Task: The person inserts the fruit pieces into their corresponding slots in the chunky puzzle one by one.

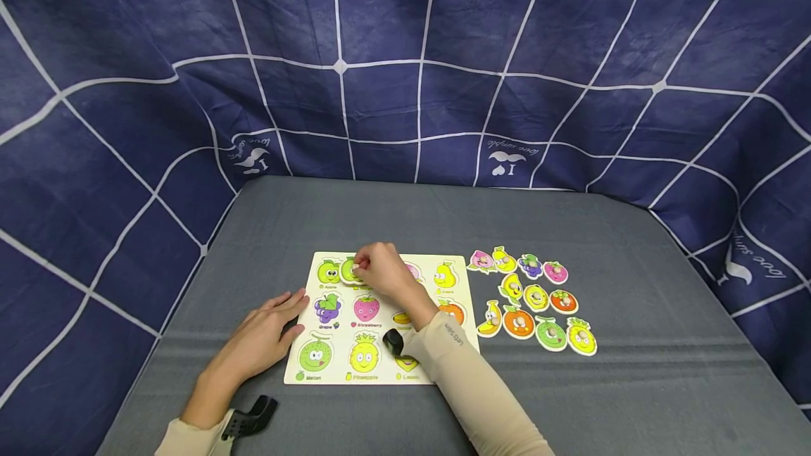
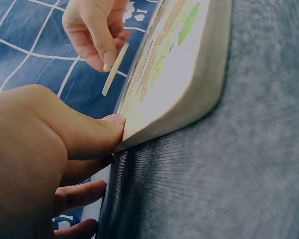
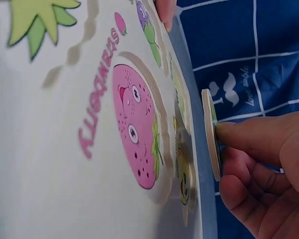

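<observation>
Lower centre, the right hand (image 1: pixel 385 273) pinches a green piece (image 1: pixel 346 272) over the recessed board (image 1: pixel 339 340); the left hand (image 1: pixel 265 333), uncurled, touches its edge.

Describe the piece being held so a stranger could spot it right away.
On the grey table lies a cream puzzle board with fruit pictures. Near its far edge, just right of the apple picture, the right hand pinches a flat green piece. Unlike the other loose pieces, lying right of the board, it is held up.
</observation>
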Tool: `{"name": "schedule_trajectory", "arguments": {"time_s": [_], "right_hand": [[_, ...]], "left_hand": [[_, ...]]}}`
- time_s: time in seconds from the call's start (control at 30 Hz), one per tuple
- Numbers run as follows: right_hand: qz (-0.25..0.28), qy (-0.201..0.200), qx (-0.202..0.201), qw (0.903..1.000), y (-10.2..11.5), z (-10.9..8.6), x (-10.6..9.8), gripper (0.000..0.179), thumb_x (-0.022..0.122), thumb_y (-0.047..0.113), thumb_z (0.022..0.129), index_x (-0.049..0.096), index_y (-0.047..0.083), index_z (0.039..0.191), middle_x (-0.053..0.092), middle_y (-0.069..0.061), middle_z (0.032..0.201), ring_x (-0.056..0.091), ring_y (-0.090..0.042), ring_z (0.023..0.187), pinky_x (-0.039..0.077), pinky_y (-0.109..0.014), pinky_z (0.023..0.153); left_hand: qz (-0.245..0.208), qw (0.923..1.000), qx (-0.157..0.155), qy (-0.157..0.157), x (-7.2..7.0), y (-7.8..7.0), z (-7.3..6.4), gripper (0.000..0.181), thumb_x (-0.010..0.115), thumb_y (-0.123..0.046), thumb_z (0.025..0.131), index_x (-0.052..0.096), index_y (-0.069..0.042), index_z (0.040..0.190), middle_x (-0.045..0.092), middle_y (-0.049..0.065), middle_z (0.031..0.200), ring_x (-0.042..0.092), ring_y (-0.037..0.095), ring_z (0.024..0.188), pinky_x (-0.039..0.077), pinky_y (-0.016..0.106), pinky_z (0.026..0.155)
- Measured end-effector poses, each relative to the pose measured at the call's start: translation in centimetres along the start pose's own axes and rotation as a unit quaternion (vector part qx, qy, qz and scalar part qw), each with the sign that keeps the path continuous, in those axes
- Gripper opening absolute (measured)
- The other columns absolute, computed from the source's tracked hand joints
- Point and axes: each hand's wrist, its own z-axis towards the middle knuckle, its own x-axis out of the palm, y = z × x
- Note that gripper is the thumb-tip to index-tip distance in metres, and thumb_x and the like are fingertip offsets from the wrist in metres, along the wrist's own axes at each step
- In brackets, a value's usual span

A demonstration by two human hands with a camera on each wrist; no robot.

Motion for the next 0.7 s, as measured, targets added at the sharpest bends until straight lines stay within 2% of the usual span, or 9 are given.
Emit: {"name": "schedule_trajectory", "arguments": {"time_s": [0.37, 0.7], "right_hand": [[0.0, -0.004, 0.012, 0.9999, 0.3, 0.8, 0.6, 0.005, 0.073, 0.004, 0.085, 0.073, 0.006, 0.08, 0.056, 0.005, 0.065, 0.048, -0.004, 0.061, 0.039, -0.016, 0.057], [0.016, 0.006, 0.039, 0.9991, 0.8, 1.1, 1.4, 0.005, 0.073, 0.007, 0.087, 0.073, 0.007, 0.082, 0.057, 0.006, 0.066, 0.049, -0.004, 0.06, 0.04, -0.016, 0.056]], "left_hand": [[0.001, 1.0, -0.003, 0.002, 0.0, 0.0, 0.0, 0.048, 0.072, -0.008, 0.09, 0.059, 0.003, 0.135, 0.052, 0.019, 0.143, 0.048, 0.045, 0.129, 0.041, 0.064, 0.093], [0.001, 1.0, 0.0, 0.001, -0.1, -0.1, 0.0, 0.047, 0.071, -0.007, 0.09, 0.059, 0.004, 0.134, 0.052, 0.019, 0.143, 0.049, 0.045, 0.128, 0.041, 0.064, 0.092]]}}
